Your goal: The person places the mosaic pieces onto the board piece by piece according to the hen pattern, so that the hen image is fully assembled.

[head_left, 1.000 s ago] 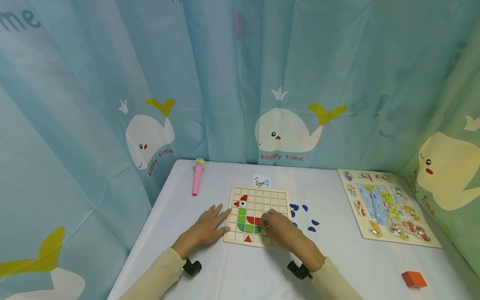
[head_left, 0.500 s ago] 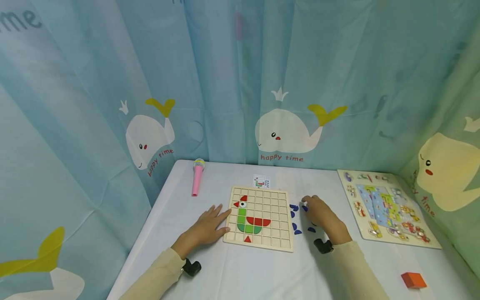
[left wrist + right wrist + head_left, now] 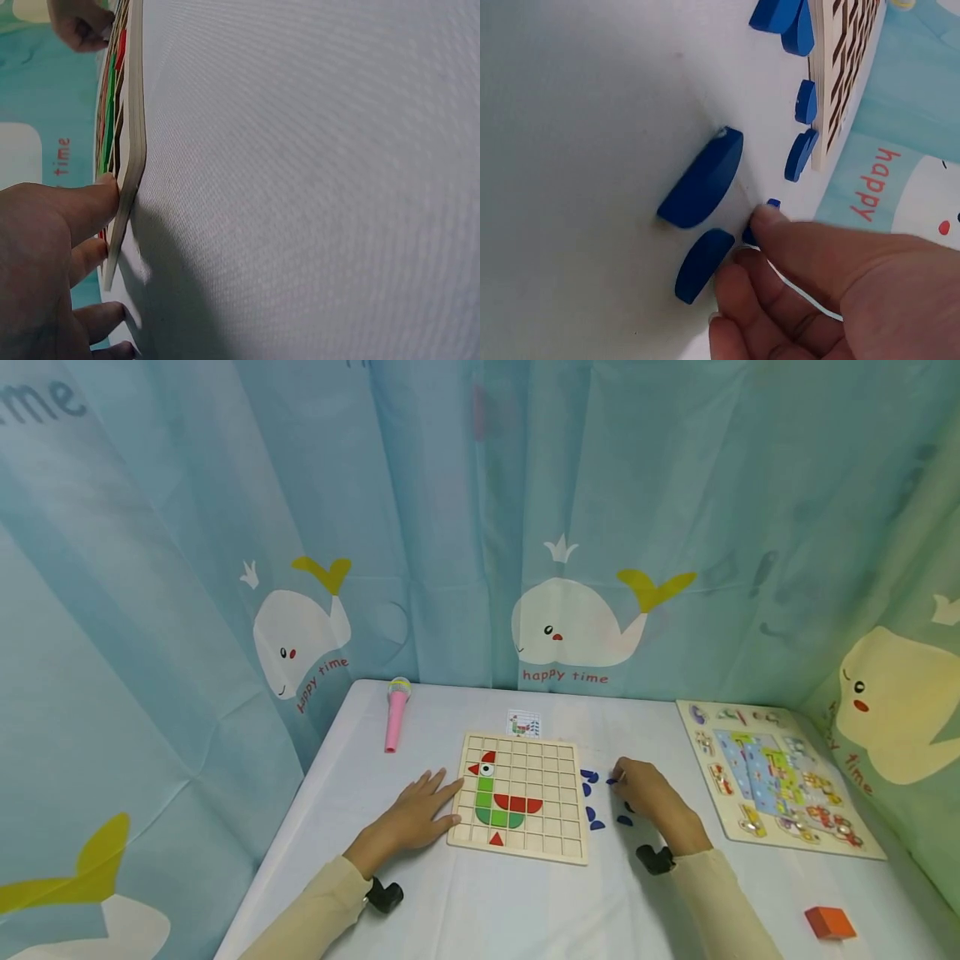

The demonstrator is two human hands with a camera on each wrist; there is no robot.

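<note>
My left hand [image 3: 415, 812] lies with fingers spread at the left edge of a wooden grid board [image 3: 555, 843]. In the left wrist view its thumb and a finger [image 3: 90, 259] touch the board's rim. Green, red and white-and-black pieces form a bird shape on the board, with a red triangle [image 3: 497, 839] below. To the right of the board, my right hand [image 3: 647, 789] pinches a blue half-round piece [image 3: 750, 235] between thumb and fingertips, which partly cover it. Two more blue half-rounds, one of them [image 3: 705, 184] nearer the camera, lie beside those fingers.
Several blue pieces [image 3: 591, 814] lie along the board's right edge. A small pattern card [image 3: 523, 723] sits behind the board. A pink toy microphone [image 3: 394, 718] is at back left, a picture puzzle board [image 3: 712, 793] at right, and an orange block [image 3: 829, 923] at front right.
My right hand has left the board, where a red piece now ends the bird's red row, and moved right to the blue pieces, taking hold of one. The left hand stays put.
</note>
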